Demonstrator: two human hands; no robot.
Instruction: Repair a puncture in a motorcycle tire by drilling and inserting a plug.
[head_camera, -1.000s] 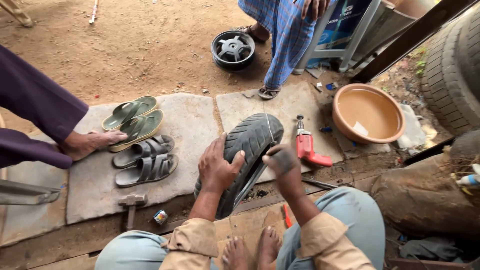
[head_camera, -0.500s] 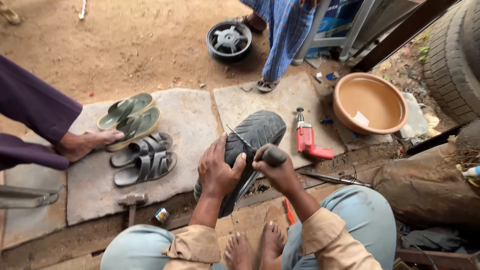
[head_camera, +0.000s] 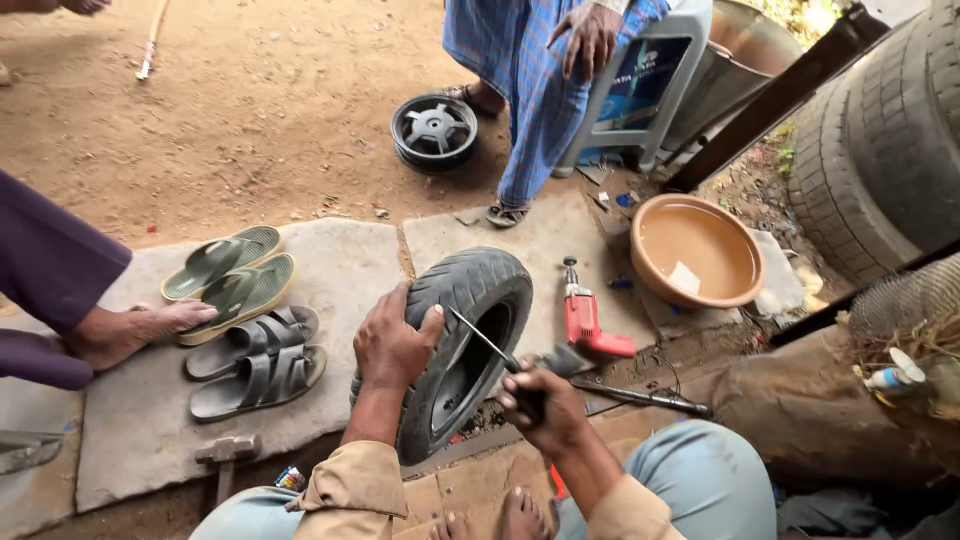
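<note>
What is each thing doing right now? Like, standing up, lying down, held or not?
Tyre: standing upright on its tread.
Left hand: gripping the tyre's top.
Right hand: holding a thin metal tool.
Red drill: lying flat, untouched.
Basin: upright, holding brownish water.
Hammer: lying down.

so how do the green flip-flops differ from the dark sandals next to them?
The green flip-flops are thong-style and olive; the dark sandals are grey-black with broad straps. The green pair lies farther from the person's left hand, the dark pair nearer. Both pairs lie side by side, unworn, on the stone slab.
</note>
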